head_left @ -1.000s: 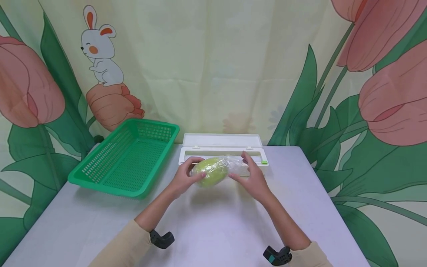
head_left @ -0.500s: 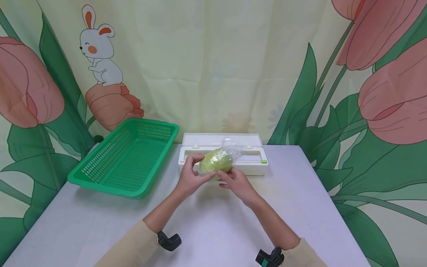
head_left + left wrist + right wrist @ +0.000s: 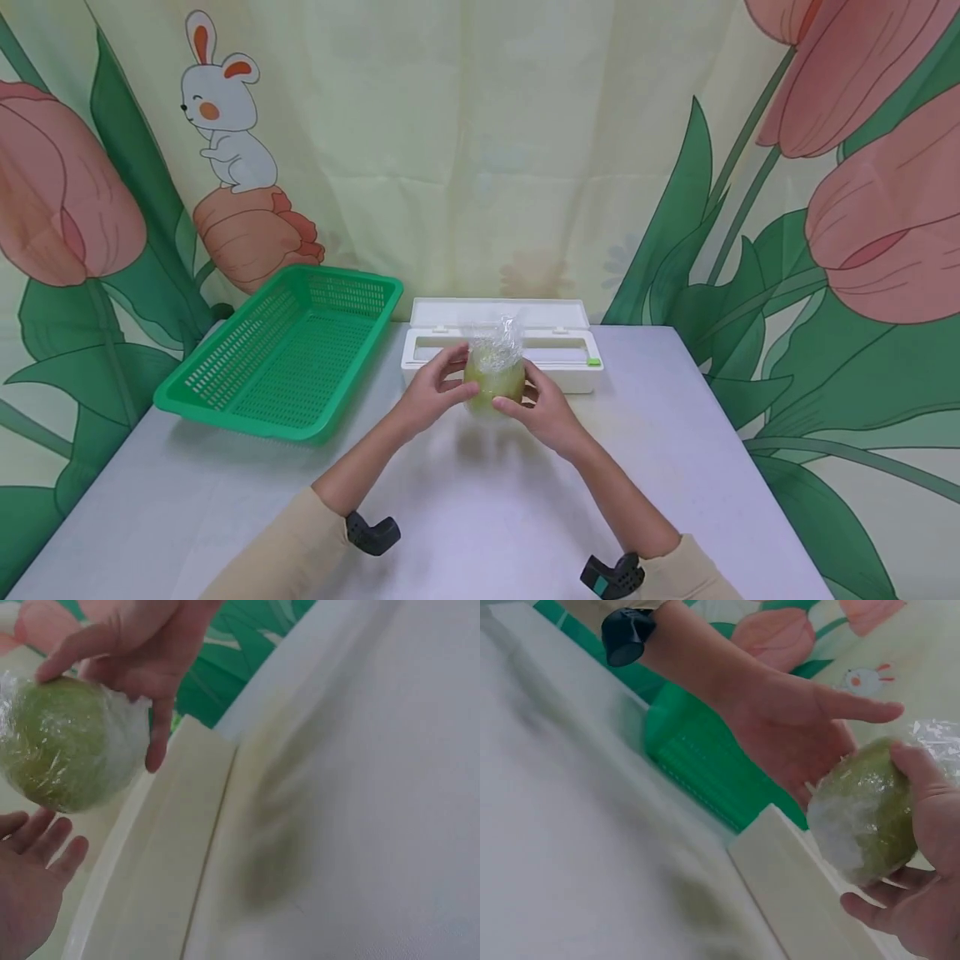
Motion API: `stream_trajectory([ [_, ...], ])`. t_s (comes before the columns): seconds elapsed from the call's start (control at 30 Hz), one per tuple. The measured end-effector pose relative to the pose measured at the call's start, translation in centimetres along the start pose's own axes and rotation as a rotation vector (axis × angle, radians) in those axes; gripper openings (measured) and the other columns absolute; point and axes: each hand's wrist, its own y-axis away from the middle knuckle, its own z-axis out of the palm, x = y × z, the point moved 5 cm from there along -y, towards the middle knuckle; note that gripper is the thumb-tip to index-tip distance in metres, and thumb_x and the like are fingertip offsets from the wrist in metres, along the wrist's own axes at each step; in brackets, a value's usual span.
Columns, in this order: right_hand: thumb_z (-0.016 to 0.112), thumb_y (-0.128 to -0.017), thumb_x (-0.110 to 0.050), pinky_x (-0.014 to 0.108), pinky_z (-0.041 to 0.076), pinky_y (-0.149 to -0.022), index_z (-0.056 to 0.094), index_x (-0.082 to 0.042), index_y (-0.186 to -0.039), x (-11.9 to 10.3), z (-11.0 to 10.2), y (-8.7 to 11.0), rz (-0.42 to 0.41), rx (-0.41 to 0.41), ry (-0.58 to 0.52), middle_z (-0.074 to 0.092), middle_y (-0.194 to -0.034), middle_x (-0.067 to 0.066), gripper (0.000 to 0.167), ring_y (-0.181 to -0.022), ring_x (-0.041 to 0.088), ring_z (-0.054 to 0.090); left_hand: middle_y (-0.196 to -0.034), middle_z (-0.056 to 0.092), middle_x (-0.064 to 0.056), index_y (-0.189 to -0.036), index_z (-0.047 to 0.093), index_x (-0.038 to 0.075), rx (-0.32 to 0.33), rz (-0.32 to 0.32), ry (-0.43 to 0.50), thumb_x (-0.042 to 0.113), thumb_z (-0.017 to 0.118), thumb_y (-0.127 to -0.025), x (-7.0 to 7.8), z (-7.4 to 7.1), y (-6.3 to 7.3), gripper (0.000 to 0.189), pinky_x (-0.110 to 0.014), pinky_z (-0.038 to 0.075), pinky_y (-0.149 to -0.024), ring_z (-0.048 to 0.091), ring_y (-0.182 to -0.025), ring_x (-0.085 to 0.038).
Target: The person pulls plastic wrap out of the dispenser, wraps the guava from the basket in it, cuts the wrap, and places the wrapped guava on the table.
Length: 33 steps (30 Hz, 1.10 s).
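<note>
A yellow-green fruit wrapped in cling film [image 3: 495,379] is held up above the table, its kind hard to tell through the film. The film's loose, crumpled end points upward in the head view. My right hand [image 3: 551,408] grips the fruit from the right, with the thumb on its near side and fingers around it, as the right wrist view confirms. My left hand [image 3: 431,396] is at the fruit's left side, fingers fairly straight and spread. In the left wrist view, its fingertips [image 3: 69,855] lie close to the wrapped fruit [image 3: 64,746]; contact is unclear.
Behind the hands stands a white cling film dispenser [image 3: 562,379] with its lid [image 3: 442,313] raised and a green slider [image 3: 593,362] at its right end. A green plastic basket [image 3: 300,429] sits at the left on the white-covered table [image 3: 675,483].
The fruit has turned from sideways to upright, its loose film end swinging from right to up. My right hand has moved from beside that end onto the fruit; my left hand's hold has loosened.
</note>
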Motion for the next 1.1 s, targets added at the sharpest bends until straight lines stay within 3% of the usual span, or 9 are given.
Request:
stream_trajectory([
  [0.17,0.080,-0.079,-0.034,0.043,0.050,-0.101,0.037,-0.026,-0.143,-0.6,0.2,0.4,-0.089,-0.022,0.052,0.050,-0.137,0.003,0.077,-0.121,0.025,0.055,-0.136,0.053,-0.013,-0.145,0.039,0.013,-0.071,-0.095,-0.019,0.038,0.075,-0.083,-0.4,0.7,-0.1,0.076,-0.035,0.052,-0.098,0.056,-0.120,-0.027],
  [0.37,0.081,-0.078,-0.032,0.047,0.048,-0.103,0.039,-0.023,-0.138,-0.9,0.7,0.5,-0.122,-0.023,0.053,0.048,-0.139,0.003,0.073,-0.127,0.027,0.051,-0.121,0.061,-0.011,-0.136,0.049,0.014,0.074,-0.079,0.023,0.034,0.076,-0.082,0.3,0.8,0.0,0.064,-0.032,0.057,-0.083,0.060,-0.102,-0.021],
  [0.47,0.076,-0.083,-0.033,0.049,0.047,-0.104,0.033,-0.023,-0.144,-0.5,1.0,0.3,-0.073,-0.046,-0.023,0.041,-0.147,0.006,0.075,-0.132,0.033,0.048,-0.121,0.061,-0.012,-0.131,0.052,0.010,0.137,-0.076,0.057,0.031,0.070,-0.086,0.6,1.0,0.1,0.053,-0.033,0.058,-0.084,0.060,-0.101,-0.020],
  [0.57,0.070,-0.088,-0.036,0.047,0.045,-0.106,0.030,-0.024,-0.148,0.0,1.2,0.3,-0.012,-0.091,-0.092,0.039,-0.151,0.007,0.074,-0.133,0.033,0.046,-0.124,0.059,-0.013,-0.131,0.051,0.008,0.140,-0.059,0.108,0.029,0.067,-0.088,0.8,1.1,0.2,0.050,-0.033,0.056,-0.089,0.059,-0.104,-0.019],
  [0.63,0.069,-0.089,-0.035,0.042,0.047,-0.105,0.033,-0.023,-0.148,0.2,1.1,0.4,-0.004,-0.115,-0.121,0.043,-0.148,0.008,0.070,-0.129,0.030,0.049,-0.126,0.059,-0.012,-0.132,0.052,0.009,0.112,-0.034,0.138,0.027,0.068,-0.088,0.9,1.1,0.3,0.050,-0.031,0.056,-0.090,0.059,-0.105,-0.017],
  [0.73,0.069,-0.090,-0.031,0.033,0.050,-0.101,0.041,-0.017,-0.144,0.2,1.0,0.6,-0.052,-0.160,-0.131,0.049,-0.140,0.009,0.063,-0.121,0.025,0.052,-0.133,0.057,-0.013,-0.134,0.052,0.007,0.002,0.045,0.198,0.021,0.067,-0.087,1.2,1.2,0.2,0.051,-0.025,0.052,-0.093,0.057,-0.113,-0.016],
  [0.83,0.068,-0.091,-0.026,0.027,0.051,-0.096,0.042,-0.011,-0.144,0.0,1.2,0.8,-0.109,-0.235,-0.143,0.052,-0.136,0.014,0.061,-0.116,0.023,0.055,-0.137,0.055,-0.016,-0.133,0.052,0.003,-0.116,0.102,0.264,0.017,0.062,-0.089,1.7,1.5,0.3,0.048,-0.024,0.051,-0.094,0.055,-0.121,-0.022],
  [0.9,0.066,-0.092,-0.028,0.024,0.052,-0.095,0.041,-0.010,-0.145,0.1,1.4,0.9,-0.120,-0.275,-0.143,0.053,-0.135,0.015,0.062,-0.115,0.021,0.057,-0.135,0.057,-0.017,-0.130,0.053,0.001,-0.141,0.123,0.276,0.016,0.058,-0.090,1.9,1.6,0.4,0.043,-0.024,0.051,-0.094,0.054,-0.124,-0.028],
  [1.1,0.064,-0.092,-0.038,0.030,0.051,-0.098,0.031,-0.013,-0.150,0.8,2.0,1.0,-0.081,-0.247,-0.195,0.045,-0.142,0.014,0.072,-0.122,0.024,0.051,-0.115,0.068,-0.020,-0.113,0.066,-0.003,0.030,0.178,0.208,0.017,0.051,-0.096,2.4,1.5,0.3,0.030,-0.024,0.054,-0.087,0.062,-0.111,-0.027],
])
